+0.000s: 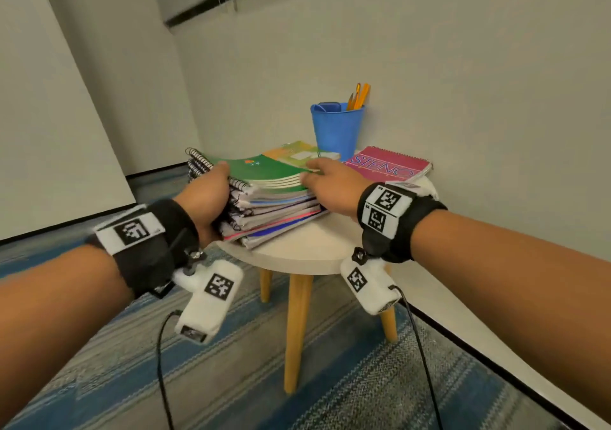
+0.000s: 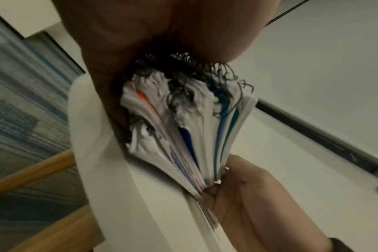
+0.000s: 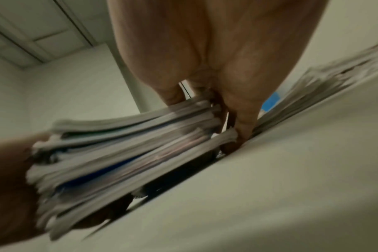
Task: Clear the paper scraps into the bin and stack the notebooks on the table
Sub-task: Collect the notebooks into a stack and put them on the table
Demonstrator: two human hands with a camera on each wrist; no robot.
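**Both hands clamp the notebook stack**

The left hand [image 1: 211, 194] curls round the wire-spiral edge of the stack of notebooks [image 1: 277, 198], thumb on the glossy green top cover. The right hand [image 1: 325, 186] grips the opposite, ragged page edge, fingers over the top. The stack sits between the hands on the round, pale worktop [image 1: 310, 247]. Beyond the right hand lie one pink steno pad [image 1: 390, 165] and one blue plastic cup [image 1: 337, 132].

Blue plastic cup [image 1: 336, 132] by the wall

It holds orange pencils [image 1: 360, 96], standing upright near the corner, above blue-and-grey striped carpet [image 1: 231, 373].
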